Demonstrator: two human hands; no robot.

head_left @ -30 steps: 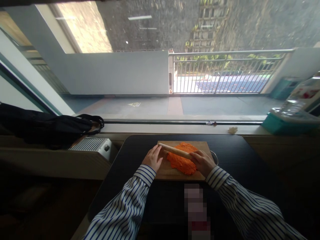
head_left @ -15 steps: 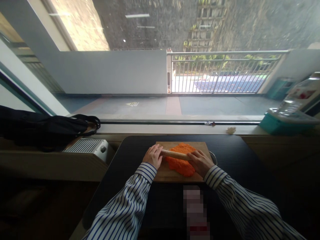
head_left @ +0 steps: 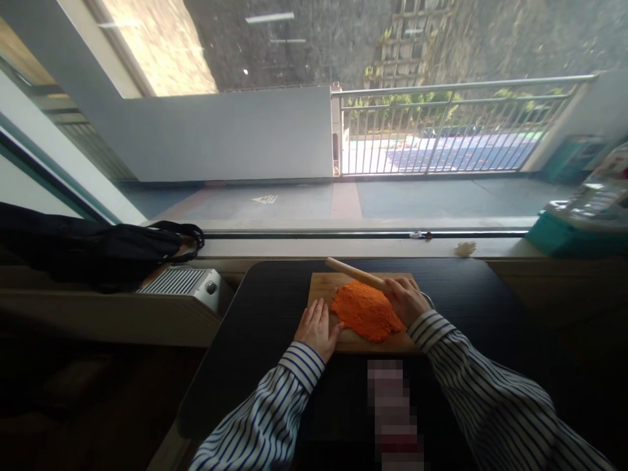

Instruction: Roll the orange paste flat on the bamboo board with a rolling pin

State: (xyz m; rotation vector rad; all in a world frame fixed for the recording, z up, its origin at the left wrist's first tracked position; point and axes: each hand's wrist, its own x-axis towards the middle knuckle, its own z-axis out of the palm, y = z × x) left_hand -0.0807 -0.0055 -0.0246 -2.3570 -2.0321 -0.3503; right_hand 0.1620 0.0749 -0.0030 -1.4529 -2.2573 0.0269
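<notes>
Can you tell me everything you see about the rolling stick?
The rolling stick is a plain, pale rod, apparently wooden, with no separate handle showing. The right hand grips one end. It slants away to the left, its free end appearing past the far edge of the board. Whether it touches the orange dough, I can't tell.

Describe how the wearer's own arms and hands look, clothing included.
The left sleeve and right sleeve match: white or pale cloth with narrow dark blue stripes, loose and creased, gathered into fitted striped cuffs at the wrists. The left hand and right hand wear no gloves.
</notes>
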